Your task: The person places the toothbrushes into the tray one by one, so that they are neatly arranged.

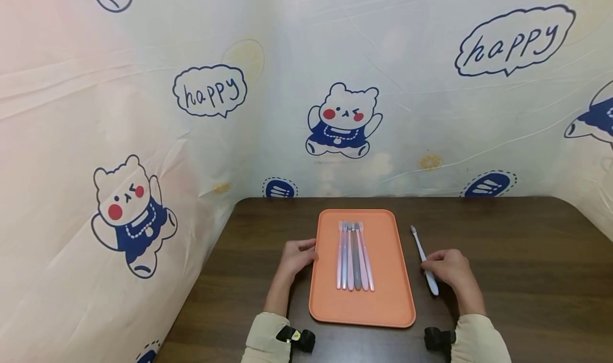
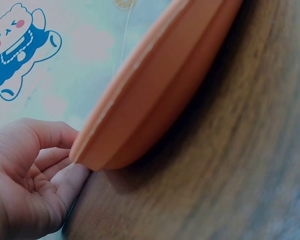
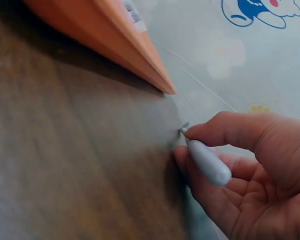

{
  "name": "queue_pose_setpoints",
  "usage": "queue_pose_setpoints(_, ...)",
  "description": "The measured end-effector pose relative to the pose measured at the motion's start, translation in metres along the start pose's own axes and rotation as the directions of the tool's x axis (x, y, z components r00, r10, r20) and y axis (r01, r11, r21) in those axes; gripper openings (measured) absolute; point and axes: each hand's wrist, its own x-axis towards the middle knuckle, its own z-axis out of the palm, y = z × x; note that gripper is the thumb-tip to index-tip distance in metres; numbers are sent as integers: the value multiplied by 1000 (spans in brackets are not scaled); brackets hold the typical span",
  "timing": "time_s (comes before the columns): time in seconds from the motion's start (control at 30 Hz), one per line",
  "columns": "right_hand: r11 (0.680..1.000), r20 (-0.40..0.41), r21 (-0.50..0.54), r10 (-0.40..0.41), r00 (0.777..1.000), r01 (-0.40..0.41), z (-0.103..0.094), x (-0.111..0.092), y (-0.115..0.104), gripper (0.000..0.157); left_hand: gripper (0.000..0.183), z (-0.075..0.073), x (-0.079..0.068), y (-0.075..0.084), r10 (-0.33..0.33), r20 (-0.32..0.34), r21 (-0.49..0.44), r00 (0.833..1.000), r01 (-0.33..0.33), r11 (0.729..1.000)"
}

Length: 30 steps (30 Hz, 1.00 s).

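Note:
An orange tray (image 1: 390,294) lies on the table, holding a row of several toothbrushes (image 1: 356,267) in pink, blue, white and grey, heads toward the far side. At its left edge, my left hand (image 1: 298,256) pinches the rim between thumb and fingers; the left wrist view shows the tray's side wall (image 2: 155,100) close up. Right of the tray, my right hand (image 1: 452,270) pinches a pale grey-blue toothbrush (image 1: 432,285) between thumb and fingers. Its head points away from me, and its thick handle end (image 3: 212,167) faces the right wrist camera.
The dark wooden table (image 1: 536,278) has a far edge that meets a pale curtain (image 1: 407,49) printed with bears and the word "happy". Another stretch of this cloth hangs along the left. A white label (image 3: 134,15) is on the tray's side.

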Motion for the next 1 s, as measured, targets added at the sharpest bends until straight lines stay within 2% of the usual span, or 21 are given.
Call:
queue_pose_setpoints(0.17,992,104,121,13,994,-25,1,0,0,34,49,0,1,-2,-7,-2,-4,1000,7,1000)
queue_pose_setpoints(0.4,983,189,183,-27,982,-9,-1,0,1,37,49,-1,1,-2,-12,-7,-3,1000,12,1000)
queue_pose_setpoints(0.53,968,199,250,-38,979,-13,-2,-1,1,39,49,-1,0,-1,-8,-6,-1,1000,8,1000)
queue_pose_setpoints(0.77,951,173,308,-44,984,-12,-1,0,2,43,49,-1,-1,0,-15,-9,6,1000,15,1000)
queue_pose_setpoints(1.0,926,177,377,-53,983,-18,-3,0,1,46,49,-1,-1,0,5,3,4,1000,-5,1000)
